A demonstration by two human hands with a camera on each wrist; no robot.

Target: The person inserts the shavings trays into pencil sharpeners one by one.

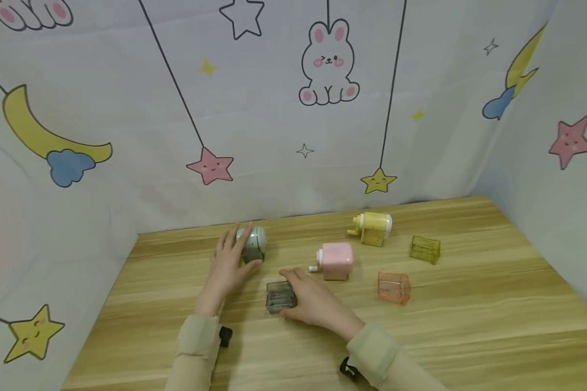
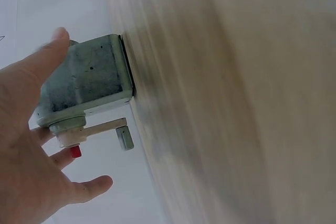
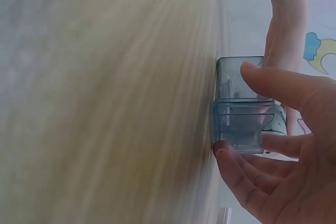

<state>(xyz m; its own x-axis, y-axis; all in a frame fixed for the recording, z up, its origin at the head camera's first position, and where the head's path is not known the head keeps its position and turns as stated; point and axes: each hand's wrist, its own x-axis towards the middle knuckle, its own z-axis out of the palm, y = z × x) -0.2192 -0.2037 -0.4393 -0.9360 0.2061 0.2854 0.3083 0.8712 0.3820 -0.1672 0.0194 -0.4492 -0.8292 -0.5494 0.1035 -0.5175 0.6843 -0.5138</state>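
A grey-green hand-crank pencil sharpener (image 1: 256, 240) stands at the back left. My left hand (image 1: 230, 266) is around its upper part, thumb at one side and fingers spread past the other. In the left wrist view, the sharpener's crank handle (image 2: 107, 127) and a red tip show beside the fingers. Nearer the front, my right hand (image 1: 315, 301) holds a clear grey plastic shavings bin (image 1: 280, 297) between thumb and fingers. The right wrist view shows this bin (image 3: 239, 124) low against the tabletop, its divided inside visible.
Right of my hands stand a pink crank sharpener (image 1: 337, 260) and a yellow crank sharpener (image 1: 374, 228). A clear orange bin (image 1: 393, 288) and a clear yellow bin (image 1: 425, 250) lie farther right on the wooden table (image 1: 494, 304). A patterned cloth (image 1: 274, 108) hangs behind the table.
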